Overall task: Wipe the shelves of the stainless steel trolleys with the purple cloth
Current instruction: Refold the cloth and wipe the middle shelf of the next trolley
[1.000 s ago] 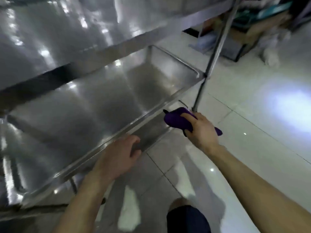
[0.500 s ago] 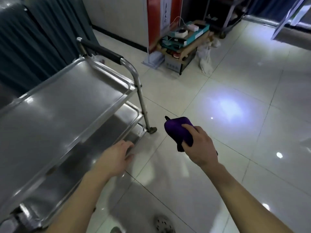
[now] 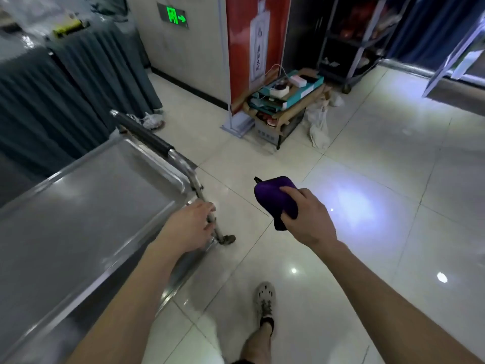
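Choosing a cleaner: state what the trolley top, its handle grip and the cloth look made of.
Trolley top shelf: brushed stainless steel by its look, grey with soft light streaks.
Handle grip: matte black sleeve, probably rubber or foam, over a shiny metal tube.
Purple cloth: soft folded fabric, possibly microfibre; weave too blurred to tell.
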`<move>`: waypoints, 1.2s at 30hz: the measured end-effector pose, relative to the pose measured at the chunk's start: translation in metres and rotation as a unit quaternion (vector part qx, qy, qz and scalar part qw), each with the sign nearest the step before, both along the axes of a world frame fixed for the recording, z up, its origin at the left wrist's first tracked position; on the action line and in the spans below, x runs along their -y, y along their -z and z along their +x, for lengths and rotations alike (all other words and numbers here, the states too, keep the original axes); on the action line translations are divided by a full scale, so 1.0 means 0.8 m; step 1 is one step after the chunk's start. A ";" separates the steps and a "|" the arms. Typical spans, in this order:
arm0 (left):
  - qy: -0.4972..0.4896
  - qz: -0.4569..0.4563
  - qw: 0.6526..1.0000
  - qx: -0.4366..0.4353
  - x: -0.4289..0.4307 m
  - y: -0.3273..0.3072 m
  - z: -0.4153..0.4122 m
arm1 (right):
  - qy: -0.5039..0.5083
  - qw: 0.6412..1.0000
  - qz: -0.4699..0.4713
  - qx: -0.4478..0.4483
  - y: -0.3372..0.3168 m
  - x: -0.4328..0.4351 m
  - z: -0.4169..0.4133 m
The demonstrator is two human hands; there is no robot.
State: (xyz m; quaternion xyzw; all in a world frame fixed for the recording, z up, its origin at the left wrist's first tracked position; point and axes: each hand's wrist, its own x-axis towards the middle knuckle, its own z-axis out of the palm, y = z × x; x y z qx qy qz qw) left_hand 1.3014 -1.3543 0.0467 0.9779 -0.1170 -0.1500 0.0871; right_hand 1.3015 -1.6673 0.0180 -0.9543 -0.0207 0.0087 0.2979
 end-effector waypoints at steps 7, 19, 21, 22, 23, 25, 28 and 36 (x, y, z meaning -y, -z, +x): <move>-0.021 -0.045 0.998 -0.030 0.085 -0.002 0.186 | -0.039 0.999 -0.034 0.001 -0.030 0.051 0.195; -0.121 -0.015 0.992 -0.014 0.106 0.005 0.468 | -0.097 0.994 -0.026 0.031 -0.024 0.105 0.550; -0.173 -0.008 0.985 -0.016 0.093 0.010 0.501 | -0.143 0.988 -0.040 0.032 -0.021 0.085 0.625; -0.197 -0.008 0.980 -0.022 0.086 0.009 0.513 | -0.167 0.985 -0.046 0.029 -0.021 0.072 0.659; -0.221 -0.011 0.975 -0.029 0.078 0.008 0.520 | -0.191 0.980 -0.050 0.026 -0.020 0.056 0.689; -0.276 -0.015 0.961 -0.035 0.061 0.008 0.530 | -0.249 0.967 -0.058 0.020 -0.020 0.015 0.744; -0.374 -0.029 0.926 -0.035 0.031 0.005 0.534 | -0.350 0.935 -0.055 0.010 -0.016 -0.065 0.813; -0.581 -0.033 0.812 -0.051 -0.057 0.020 0.549 | -0.575 0.818 -0.017 0.018 0.006 -0.327 0.906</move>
